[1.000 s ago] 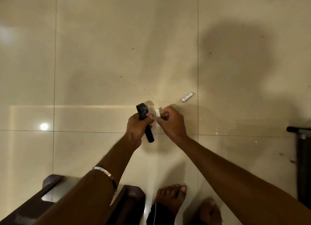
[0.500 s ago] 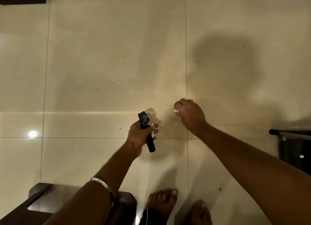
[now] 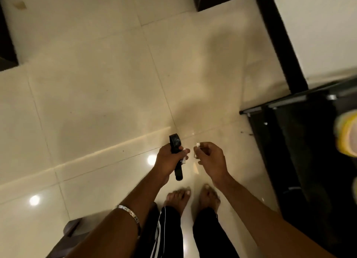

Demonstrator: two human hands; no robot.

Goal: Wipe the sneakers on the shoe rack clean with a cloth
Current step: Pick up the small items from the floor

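Left hand [image 3: 167, 161] grips a black device [image 3: 176, 157], fingers curled round its middle. Device is long and narrow; long axis runs near vertical in the head view, wider head end pointing away from the person, slimmer tail end pointing back toward the feet and slightly right. A small white cylinder [image 3: 184, 157] sits against the device under the left fingertips, likely a battery, too blurred to be sure.

Right hand [image 3: 210, 158] is just beside the left, apart from it, thumb and forefinger pinching a small white piece [image 3: 197, 144]; other fingers loosely curled. What the piece is cannot be told.

Silver bracelet [image 3: 129, 213] on the left wrist. Bare feet [image 3: 178, 198] below the hands on a glossy cream tile floor [image 3: 96, 93], dark trousers [image 3: 166, 234] with white side stripes.

Dark rack [image 3: 301, 142] at right with metal rails, well apart from both hands. Yellow blurred object [image 3: 347, 134] at the right edge on the rack, unclear what. No sneaker or cloth can be made out. Dark furniture edge [image 3: 65, 236] lower left. Dark skirting [image 3: 280, 39] along the wall upper right.
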